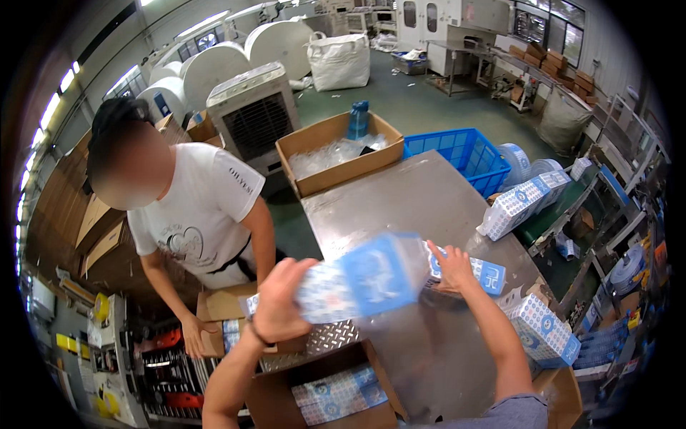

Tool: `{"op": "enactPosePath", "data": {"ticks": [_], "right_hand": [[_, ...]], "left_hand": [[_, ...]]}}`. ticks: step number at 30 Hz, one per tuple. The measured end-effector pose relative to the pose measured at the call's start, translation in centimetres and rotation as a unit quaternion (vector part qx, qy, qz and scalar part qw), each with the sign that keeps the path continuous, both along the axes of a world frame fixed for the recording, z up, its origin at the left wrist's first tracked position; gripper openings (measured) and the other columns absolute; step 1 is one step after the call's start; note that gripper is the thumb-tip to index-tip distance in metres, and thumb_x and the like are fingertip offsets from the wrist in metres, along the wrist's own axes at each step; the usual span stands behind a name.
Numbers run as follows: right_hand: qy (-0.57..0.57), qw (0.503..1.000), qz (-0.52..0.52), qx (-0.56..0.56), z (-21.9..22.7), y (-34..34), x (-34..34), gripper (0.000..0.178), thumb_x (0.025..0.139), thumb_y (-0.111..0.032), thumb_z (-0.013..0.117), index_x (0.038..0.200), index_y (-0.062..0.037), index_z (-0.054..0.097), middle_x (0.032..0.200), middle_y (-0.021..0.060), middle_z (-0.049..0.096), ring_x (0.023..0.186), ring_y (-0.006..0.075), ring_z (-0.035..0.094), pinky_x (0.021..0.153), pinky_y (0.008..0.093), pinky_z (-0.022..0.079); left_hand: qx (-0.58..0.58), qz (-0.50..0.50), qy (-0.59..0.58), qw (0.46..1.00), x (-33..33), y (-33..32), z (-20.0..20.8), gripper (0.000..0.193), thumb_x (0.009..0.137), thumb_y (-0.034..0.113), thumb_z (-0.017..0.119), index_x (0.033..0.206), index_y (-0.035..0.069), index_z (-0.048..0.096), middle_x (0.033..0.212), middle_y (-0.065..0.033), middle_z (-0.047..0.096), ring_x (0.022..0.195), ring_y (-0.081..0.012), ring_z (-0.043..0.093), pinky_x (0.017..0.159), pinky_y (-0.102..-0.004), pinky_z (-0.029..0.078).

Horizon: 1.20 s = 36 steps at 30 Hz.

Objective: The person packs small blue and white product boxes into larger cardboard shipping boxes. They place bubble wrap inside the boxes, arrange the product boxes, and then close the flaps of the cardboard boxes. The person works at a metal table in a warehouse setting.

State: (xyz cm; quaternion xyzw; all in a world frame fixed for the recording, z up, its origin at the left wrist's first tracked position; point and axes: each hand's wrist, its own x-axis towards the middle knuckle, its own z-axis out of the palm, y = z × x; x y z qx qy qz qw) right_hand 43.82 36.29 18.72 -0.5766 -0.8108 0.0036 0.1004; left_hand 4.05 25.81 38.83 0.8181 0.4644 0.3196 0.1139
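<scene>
My left hand [282,304] is wrapped round the near end of a soft plastic-wrapped pack [375,275], white with small blue patterns and a broad blue band. This pack is tilted above the metal table and smeared by motion. To its right, my right hand [453,269] reaches over a similar pack [491,277] on the table, thumb and fingers on either side of it. Below my left forearm, an open cardboard carton [275,390] holds several like packs [339,395] lying flat.
A co-worker [196,207] stands at the left, one hand by a smaller carton [221,304]. On the metal table [400,193] is a carton of clear plastic [343,154]; a blue crate [457,154] sits beyond. More packs [514,207] and another pack [543,329] lie along the right.
</scene>
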Motion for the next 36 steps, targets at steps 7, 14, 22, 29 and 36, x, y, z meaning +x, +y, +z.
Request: {"op": "enactPosePath", "data": {"ticks": [7, 14, 22, 29, 36], "right_hand": [[0.132, 0.989, -0.046, -0.053, 2.1, -7.7, 2.5, 0.118, 0.055, -0.025, 0.093, 0.155, -0.0317, 0.031, 0.111, 0.0142, 0.061, 0.106, 0.0371, 0.061, 0.093, 0.0461, 0.049], [0.667, 0.741, -0.051, -0.058, 10.3, -15.6, -0.3, 0.099, 0.068, 0.005, 0.078, 0.154, -0.0095, 0.031, 0.134, 0.0171, 0.055, 0.117, 0.0304, 0.06, 0.097, 0.0398, 0.052], [0.642, 0.659, 0.19, -0.342, 11.4, -26.3, -16.0, 0.06, 0.096, -0.035, 0.054, 0.147, -0.0075, 0.039, 0.145, 0.018, 0.046, 0.129, 0.0322, 0.049, 0.107, 0.0466, 0.042], [0.081, 0.916, 0.368, -0.139, -8.9, -24.4, -31.1, 0.081, 0.073, 0.002, 0.06, 0.142, -0.0397, 0.052, 0.128, 0.012, 0.055, 0.119, 0.0336, 0.05, 0.102, 0.0499, 0.036], [-0.063, 0.896, 0.379, -0.223, -23.4, -20.2, -33.2, 0.07, 0.083, -0.014, 0.059, 0.147, -0.0387, 0.046, 0.149, 0.0141, 0.044, 0.142, 0.0343, 0.035, 0.116, 0.053, 0.026]], "left_hand": [[-0.369, 0.029, -0.466, 0.804, -7.9, -17.6, -12.1, 0.058, 0.082, 0.009, 0.076, 0.134, 0.003, 0.052, 0.123, -0.0123, 0.061, 0.112, -0.0271, 0.059, 0.098, -0.0359, 0.047], [-0.22, 0.05, 0.058, 0.972, -7.4, -25.9, -19.2, 0.065, 0.059, 0.005, 0.076, 0.121, 0.005, 0.059, 0.096, -0.0121, 0.055, 0.095, -0.0329, 0.055, 0.079, -0.0413, 0.047], [-0.489, 0.02, 0.26, 0.832, -3.8, -23.4, -34.4, 0.085, 0.076, 0.041, 0.076, 0.142, -0.001, 0.041, 0.14, -0.0207, 0.05, 0.125, -0.0379, 0.052, 0.105, -0.0602, 0.04], [-0.458, 0.064, 0.261, 0.847, -6.5, -24.4, -46.5, 0.093, 0.074, 0.049, 0.078, 0.143, -0.001, 0.041, 0.139, -0.0232, 0.054, 0.123, -0.0363, 0.057, 0.105, -0.0413, 0.046], [-0.536, 0.061, 0.225, 0.811, -6.8, -22.8, -44.7, 0.097, 0.076, 0.045, 0.077, 0.151, 0.004, 0.032, 0.156, -0.0194, 0.035, 0.142, -0.0362, 0.037, 0.116, -0.0451, 0.034]]}}
